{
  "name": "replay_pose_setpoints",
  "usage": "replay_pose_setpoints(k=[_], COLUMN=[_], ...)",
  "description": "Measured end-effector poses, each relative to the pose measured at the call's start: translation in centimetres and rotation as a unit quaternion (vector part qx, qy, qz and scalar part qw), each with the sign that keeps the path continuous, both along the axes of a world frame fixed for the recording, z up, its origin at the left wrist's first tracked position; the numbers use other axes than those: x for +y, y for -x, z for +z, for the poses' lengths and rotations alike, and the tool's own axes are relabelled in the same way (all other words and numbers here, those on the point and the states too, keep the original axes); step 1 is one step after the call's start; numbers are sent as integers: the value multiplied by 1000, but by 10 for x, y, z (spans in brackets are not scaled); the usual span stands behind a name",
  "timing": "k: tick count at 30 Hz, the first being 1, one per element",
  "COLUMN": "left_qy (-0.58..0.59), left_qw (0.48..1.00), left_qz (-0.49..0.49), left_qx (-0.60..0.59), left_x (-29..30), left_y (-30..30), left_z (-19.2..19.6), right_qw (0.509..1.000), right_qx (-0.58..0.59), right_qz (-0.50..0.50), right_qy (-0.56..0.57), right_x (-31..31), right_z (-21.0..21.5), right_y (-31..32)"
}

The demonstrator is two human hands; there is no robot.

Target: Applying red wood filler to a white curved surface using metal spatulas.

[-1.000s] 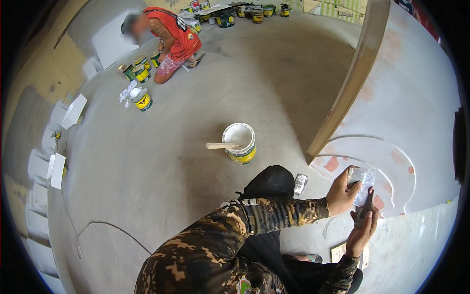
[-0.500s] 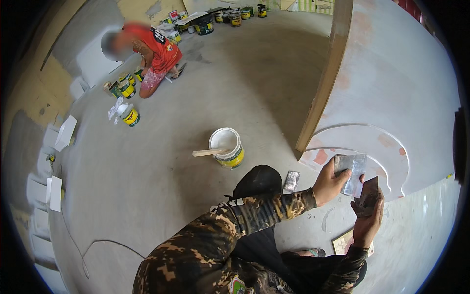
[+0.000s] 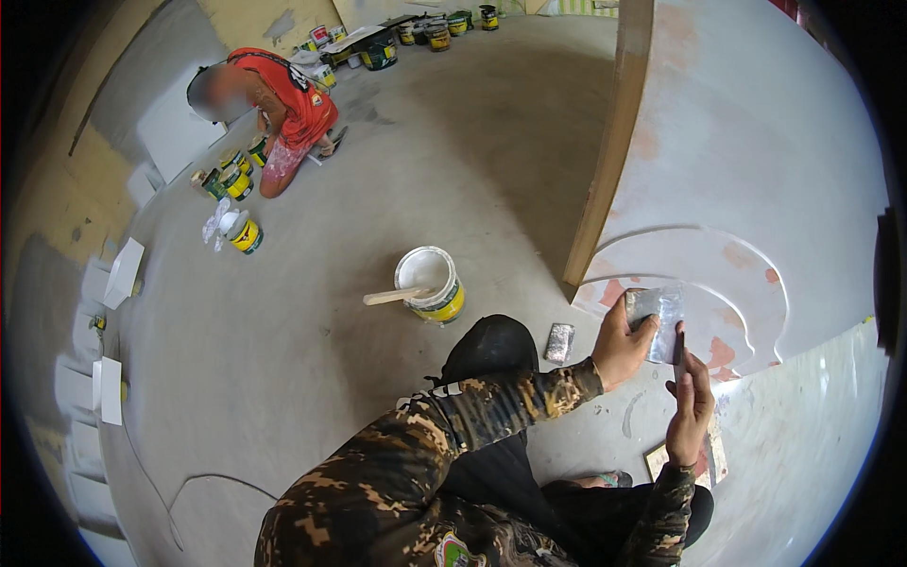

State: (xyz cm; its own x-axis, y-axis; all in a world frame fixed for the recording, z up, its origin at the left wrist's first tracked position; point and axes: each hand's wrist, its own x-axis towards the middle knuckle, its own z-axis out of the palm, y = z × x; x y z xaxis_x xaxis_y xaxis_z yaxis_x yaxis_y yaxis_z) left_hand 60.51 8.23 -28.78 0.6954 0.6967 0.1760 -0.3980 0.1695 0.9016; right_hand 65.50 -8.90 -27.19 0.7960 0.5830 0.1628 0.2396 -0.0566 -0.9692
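My left hand [image 3: 616, 348] grips a flat metal putty scraper [image 3: 665, 312], its grey blade smeared pale. Closed on a second, darker scraper plate [image 3: 679, 354] is my right hand [image 3: 690, 416]. This dark plate is turned edge-on and meets or nearly meets the lower right edge of the metal one. Both hands are raised in front of a white wall panel [image 3: 718, 161] with curved raised moulding and reddish patches. Left of them, a yellow and green bucket [image 3: 444, 304] holds white paste, with a wooden stick [image 3: 389, 297] across its rim.
A small silvery block [image 3: 559, 342] lies by my knee. A stained board [image 3: 715, 454] rests below my right hand. Far left, a person in red [image 3: 288, 99] kneels beside several paint cans [image 3: 236, 182]. A cable [image 3: 203, 477] runs over the floor. More cans [image 3: 378, 52] line the back wall.
My right hand has turned its dark scraper edge-on and brought it leftward against or close to the metal one. Both hands sit slightly further left in the picture.
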Motion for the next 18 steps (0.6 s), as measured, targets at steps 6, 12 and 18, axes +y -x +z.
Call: replay_pose_setpoints(k=[6,12,18], left_qy=[154,129,246], left_qw=[985,985,955], left_qz=[-65,-91,-155], left_qx=[-41,-75,-60], left_x=[7,16,14], left_y=[-5,1,3], left_z=[-6,10,23], right_qw=[985,980,972], right_qx=[-140,-133,-190], right_qz=[20,7,-76], right_qy=[99,148,113], right_x=[0,-12,-29], right_z=[19,11,21], right_y=[2,-6,-15])
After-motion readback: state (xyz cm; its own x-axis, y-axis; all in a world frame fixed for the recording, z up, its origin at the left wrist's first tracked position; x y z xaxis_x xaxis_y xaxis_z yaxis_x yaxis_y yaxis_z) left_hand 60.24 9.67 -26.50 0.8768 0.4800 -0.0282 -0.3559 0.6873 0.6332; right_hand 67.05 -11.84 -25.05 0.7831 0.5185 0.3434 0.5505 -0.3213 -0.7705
